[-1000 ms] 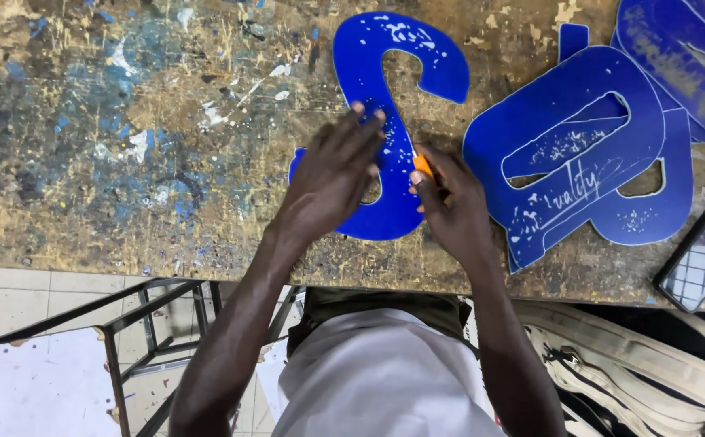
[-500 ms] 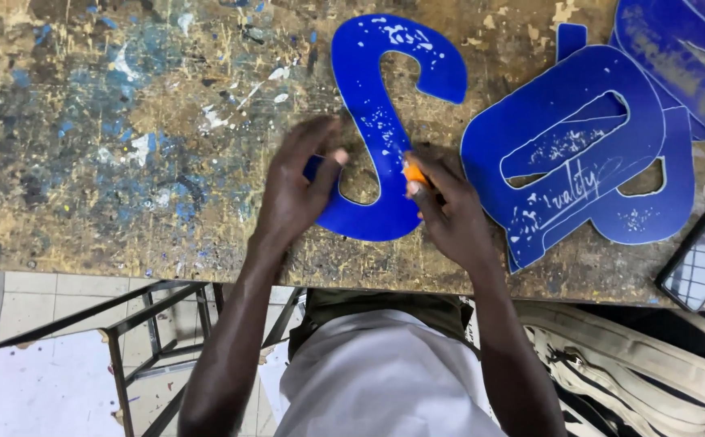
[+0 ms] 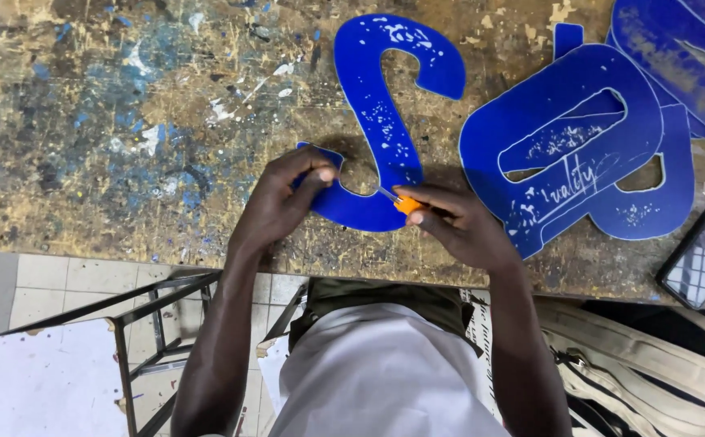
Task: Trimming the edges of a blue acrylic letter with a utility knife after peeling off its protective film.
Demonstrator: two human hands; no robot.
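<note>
On the paint-spattered workbench (image 3: 85,121), a blue S-shaped cutout (image 3: 385,121) lies flat near the bench's near edge. The left hand (image 3: 283,202) presses its curled fingers on the cutout's lower left tip, pinning it down. The right hand (image 3: 457,226) grips closed around an orange-handled knife (image 3: 405,202), whose blade touches the cutout's lower curve. To the right lie more blue letter cutouts (image 3: 579,154).
</note>
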